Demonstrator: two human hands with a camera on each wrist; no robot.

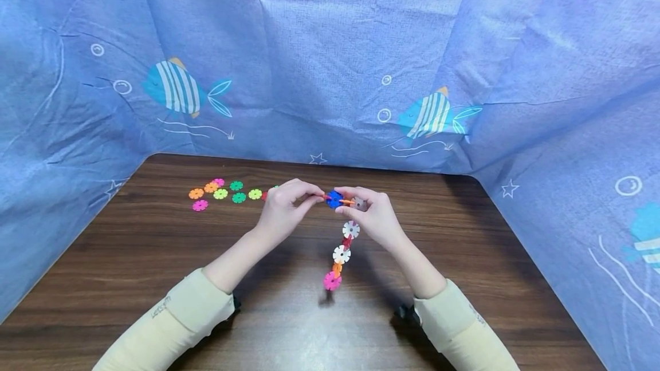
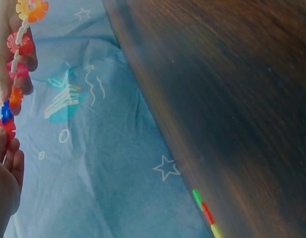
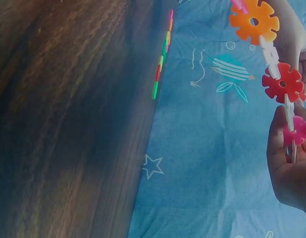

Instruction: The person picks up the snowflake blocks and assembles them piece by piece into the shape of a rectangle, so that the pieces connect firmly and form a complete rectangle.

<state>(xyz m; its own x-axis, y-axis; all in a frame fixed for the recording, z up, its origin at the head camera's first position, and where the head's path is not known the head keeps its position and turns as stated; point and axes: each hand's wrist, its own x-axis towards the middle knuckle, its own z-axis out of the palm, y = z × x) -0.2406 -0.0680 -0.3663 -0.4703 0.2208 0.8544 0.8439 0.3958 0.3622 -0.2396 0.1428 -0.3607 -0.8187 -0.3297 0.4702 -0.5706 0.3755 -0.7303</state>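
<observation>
In the head view my left hand (image 1: 286, 208) pinches a red snowflake disc (image 2: 9, 131) joined to a blue disc (image 1: 334, 201). On the other side my right hand (image 1: 380, 217) grips the orange disc (image 1: 348, 202) beside the blue one, fingers and thumb over that part of the chain. From the right hand a string of interlocked notched discs dangles above the table: a white disc (image 1: 351, 225), a red one (image 1: 347, 242), another white, an orange one, and a pink disc (image 1: 332, 286) lowest. The right wrist view shows the orange disc (image 3: 239, 22) and red disc (image 3: 273, 88) near the fingers.
Loose discs in pink, orange, green (image 1: 239, 198), yellow (image 1: 255, 194) and red lie flat at the back left of the brown wooden table (image 1: 154, 256); the left hand partly covers the row. A blue fish-print cloth (image 1: 330, 73) hangs behind and around the table.
</observation>
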